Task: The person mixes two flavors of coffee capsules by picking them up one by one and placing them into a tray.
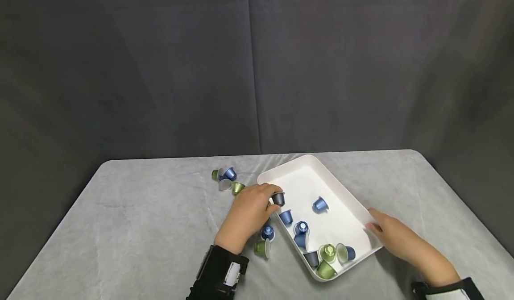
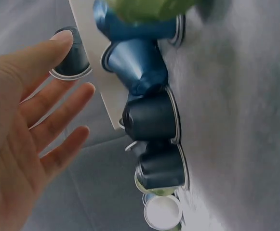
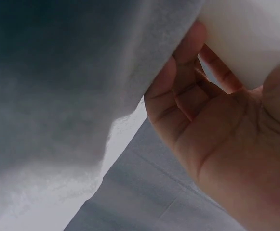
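My left hand (image 1: 249, 210) pinches a dark grey coffee capsule (image 1: 278, 198) between thumb and fingers, over the left rim of a white tray (image 1: 297, 184). In the left wrist view this capsule (image 2: 72, 57) hangs by the thumb tip, the other fingers spread out. My right hand (image 1: 395, 235) grips the tray's right edge, thumb inside the rim; the right wrist view shows its curled fingers (image 3: 161, 101) by the white wall. A blue capsule (image 1: 320, 205) lies alone mid-tray. Several blue, green and dark capsules gather near the tray's front left side, among them a green one (image 1: 328, 252).
Left of the tray, a small cluster of capsules lies on the grey cloth, including a blue one (image 1: 230, 173) and a green one (image 1: 238, 188). Nearer, beside my left wrist, are another blue capsule (image 1: 267, 232) and a green capsule (image 1: 262, 248). A dark curtain (image 1: 176, 68) hangs behind the table.
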{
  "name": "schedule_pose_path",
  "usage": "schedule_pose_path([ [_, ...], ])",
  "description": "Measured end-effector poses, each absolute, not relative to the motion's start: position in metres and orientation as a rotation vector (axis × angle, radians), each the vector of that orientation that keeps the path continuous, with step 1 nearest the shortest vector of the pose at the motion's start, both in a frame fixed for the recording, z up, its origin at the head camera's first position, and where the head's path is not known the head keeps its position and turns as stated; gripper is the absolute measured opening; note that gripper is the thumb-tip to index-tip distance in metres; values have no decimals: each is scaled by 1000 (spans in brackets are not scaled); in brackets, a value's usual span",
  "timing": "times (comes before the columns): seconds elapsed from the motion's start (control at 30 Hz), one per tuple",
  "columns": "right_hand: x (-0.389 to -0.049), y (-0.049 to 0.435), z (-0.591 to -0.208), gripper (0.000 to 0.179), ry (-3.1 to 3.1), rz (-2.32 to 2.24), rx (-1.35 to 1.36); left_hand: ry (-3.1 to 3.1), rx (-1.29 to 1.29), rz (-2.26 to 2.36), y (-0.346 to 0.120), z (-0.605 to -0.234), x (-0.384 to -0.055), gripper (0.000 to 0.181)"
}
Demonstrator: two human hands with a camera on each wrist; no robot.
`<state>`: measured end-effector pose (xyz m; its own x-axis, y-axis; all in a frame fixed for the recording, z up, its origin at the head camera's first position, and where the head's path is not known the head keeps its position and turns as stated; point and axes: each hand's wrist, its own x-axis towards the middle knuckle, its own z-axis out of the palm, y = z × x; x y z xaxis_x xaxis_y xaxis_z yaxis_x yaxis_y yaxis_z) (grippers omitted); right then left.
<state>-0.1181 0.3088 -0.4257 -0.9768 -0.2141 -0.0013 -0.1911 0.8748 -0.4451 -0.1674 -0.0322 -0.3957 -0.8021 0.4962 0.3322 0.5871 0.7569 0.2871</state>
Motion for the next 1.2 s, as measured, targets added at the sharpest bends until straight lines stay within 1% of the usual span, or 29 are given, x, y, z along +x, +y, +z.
schedule_pose_path([
  [0.13,-119,308,-425,19,2995,-704,-325,-2718,-869,-534,-29,-397,-165,37],
  [0.57,-116,307,-425,13,2984,-706,-302,-2767,-902,-507,-22,-400,-160,39],
  [0.7,-116,307,-424,13,2979,-710,-295,-2774,-899,-505,-22,-400,-160,40],
  [1.0,-115,308,-424,10,2978,-713,-297,-2756,-900,-506,-22,-401,-159,37],
  [1.2,-114,309,-424,14,2968,-712,-286,-2751,-884,-520,-23,-399,-160,36],
])
